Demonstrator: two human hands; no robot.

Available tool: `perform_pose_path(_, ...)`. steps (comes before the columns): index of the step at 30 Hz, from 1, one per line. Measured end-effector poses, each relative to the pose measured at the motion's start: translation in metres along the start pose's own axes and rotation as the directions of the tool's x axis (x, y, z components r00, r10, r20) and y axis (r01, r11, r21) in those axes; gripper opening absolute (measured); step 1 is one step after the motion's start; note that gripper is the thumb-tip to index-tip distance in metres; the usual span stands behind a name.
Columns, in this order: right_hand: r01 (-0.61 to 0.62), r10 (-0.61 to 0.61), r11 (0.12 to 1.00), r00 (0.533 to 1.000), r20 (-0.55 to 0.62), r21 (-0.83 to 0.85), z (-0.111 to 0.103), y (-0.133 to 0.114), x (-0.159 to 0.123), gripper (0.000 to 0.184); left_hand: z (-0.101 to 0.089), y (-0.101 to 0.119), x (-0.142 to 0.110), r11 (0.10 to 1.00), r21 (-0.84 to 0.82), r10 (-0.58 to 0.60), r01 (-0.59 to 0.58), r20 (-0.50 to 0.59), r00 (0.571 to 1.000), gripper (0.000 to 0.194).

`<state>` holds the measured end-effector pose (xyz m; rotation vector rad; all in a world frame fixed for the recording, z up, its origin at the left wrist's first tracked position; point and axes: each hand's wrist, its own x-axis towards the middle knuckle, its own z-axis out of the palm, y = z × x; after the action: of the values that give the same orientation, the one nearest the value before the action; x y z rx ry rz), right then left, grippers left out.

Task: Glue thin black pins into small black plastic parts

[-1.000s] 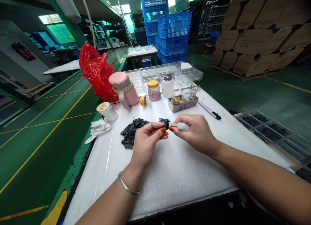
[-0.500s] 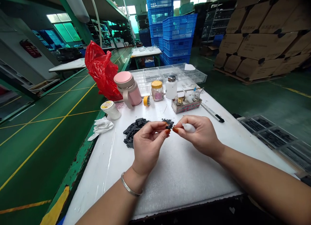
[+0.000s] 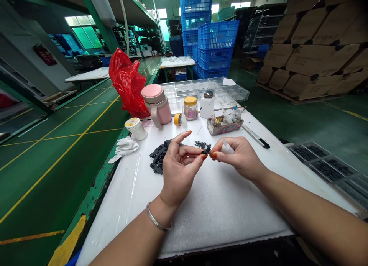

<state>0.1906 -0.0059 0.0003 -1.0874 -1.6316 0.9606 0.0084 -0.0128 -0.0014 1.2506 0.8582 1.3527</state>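
Note:
My left hand (image 3: 178,168) pinches a small black part (image 3: 207,149) between thumb and a finger, with the index finger lifted. My right hand (image 3: 245,156) is closed around a small white squeeze bottle (image 3: 227,147) whose nozzle points up. The tips of my right thumb and index finger meet at the right side of the black part; anything tiny between them is too small to make out. Behind my left hand lies a pile of black parts (image 3: 157,158), partly hidden by it. Several tiny black pieces (image 3: 199,144) are scattered just beyond my fingertips.
Across the white tabletop (image 3: 221,212) stand a pink mug (image 3: 161,110), a yellow-lidded jar (image 3: 190,109), a white bottle (image 3: 207,107), yellow tape (image 3: 177,119) and a small box of bottles (image 3: 225,128). A cutter knife (image 3: 255,136) lies right; a white glove (image 3: 123,148) and tub (image 3: 136,128) sit left.
My left index finger has lifted away from the black part. The bottle in my right hand has tipped more upright. The whole view has shifted slightly.

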Motion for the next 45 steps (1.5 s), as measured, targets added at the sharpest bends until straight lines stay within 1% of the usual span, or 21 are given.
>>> perform_pose_path(3,-0.005,0.004,0.998,1.000,0.016,0.058,0.000,0.001,0.001,0.020,-0.001,-0.001,0.001,1.000,0.014,0.008,-0.008,0.013,1.000,0.060)
perform_pose_path(7,0.004,-0.005,0.996,1.000,0.015,0.088,0.000,0.002,0.001,0.020,-0.003,-0.003,0.003,1.000,0.014,-0.029,0.028,0.030,0.999,0.041)
perform_pose_path(11,0.007,-0.008,1.000,1.000,0.026,0.029,0.000,0.003,0.001,0.020,-0.005,-0.004,0.004,0.997,0.054,-0.066,0.063,0.057,0.996,0.018)
perform_pose_path(14,0.012,-0.010,0.999,1.000,0.026,-0.042,0.000,0.005,0.000,0.021,-0.007,-0.004,0.006,0.995,0.091,-0.054,0.046,0.084,0.995,0.011)
perform_pose_path(17,0.016,-0.016,0.996,1.000,0.005,-0.091,0.002,0.005,-0.001,0.022,-0.009,-0.005,0.007,0.989,0.149,-0.009,-0.005,0.088,0.996,0.009)
perform_pose_path(20,0.004,-0.005,0.996,1.000,-0.011,-0.093,0.005,0.003,-0.001,0.023,-0.010,-0.007,0.008,0.986,0.169,-0.011,-0.003,0.083,0.996,0.010)
perform_pose_path(23,-0.017,0.017,0.999,1.000,0.005,-0.028,0.007,0.002,0.001,0.025,-0.011,-0.008,0.009,0.990,0.142,-0.029,0.016,0.091,0.995,0.011)
perform_pose_path(26,-0.042,0.040,0.998,0.998,0.044,0.044,0.007,0.002,0.004,0.029,-0.012,-0.008,0.009,0.994,0.112,-0.021,0.009,0.105,0.994,0.011)
perform_pose_path(30,-0.103,0.093,0.988,0.991,0.091,0.111,0.004,0.003,0.005,0.031,-0.012,-0.007,0.009,0.996,0.082,-0.045,0.039,0.080,0.996,0.014)
perform_pose_path(34,-0.061,0.055,0.996,0.994,0.094,0.065,0.002,0.003,0.003,0.029,-0.012,-0.008,0.010,0.995,0.076,-0.076,0.071,0.064,0.995,0.017)
perform_pose_path(37,-0.012,0.011,1.000,0.996,0.089,0.007,0.002,0.003,0.001,0.029,-0.010,-0.008,0.010,0.995,0.066,-0.088,0.082,0.101,0.991,0.017)
perform_pose_path(41,0.025,-0.020,0.997,0.997,0.071,-0.066,0.002,0.002,0.000,0.032,-0.010,-0.008,0.009,0.997,0.064,-0.056,0.048,0.127,0.990,0.015)
perform_pose_path(45,0.021,-0.014,0.997,0.997,0.081,-0.080,0.002,0.002,0.000,0.033,-0.011,-0.007,0.009,0.997,0.073,-0.024,0.015,0.132,0.991,0.012)
